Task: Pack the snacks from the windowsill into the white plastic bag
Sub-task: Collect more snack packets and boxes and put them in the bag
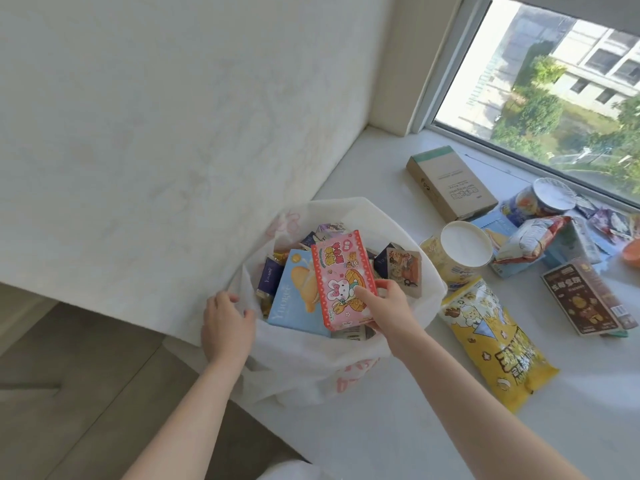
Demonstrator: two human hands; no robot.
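Left hand: the left hand (227, 323) grips the near-left rim of the white plastic bag with pink printed motifs (311, 368), fingers curled over the edge.
Right hand: the right hand (388, 306) pinches the lower right corner of a pink rectangular snack box with a cartoon rabbit (343, 280), holding it tilted over the bag's mouth.
Bag: it sits on the white windowsill (398, 427) at its left end, against the white wall (156, 133); its mouth is wide.
Inside the bag: a light blue flat box (294, 296) printed with a word like "Yuoger", dark purple small packets (270, 276), and other wrappers too small to read.
Still on the windowsill: a yellow popcorn bag with bold black characters (495, 344) just right of the bag; a yellow paper cup with a white lid (460, 251); a brown cardboard box with small unreadable print (450, 183); a dark brown box with gold characters (588, 296); a crumpled red-and-white chip bag (533, 239); a second foil-lidded cup (543, 197) near the window (554, 81).
Open room: bare sill lies in front of the bag and popcorn, toward the person; the sill's left edge drops to the floor beside the left hand.
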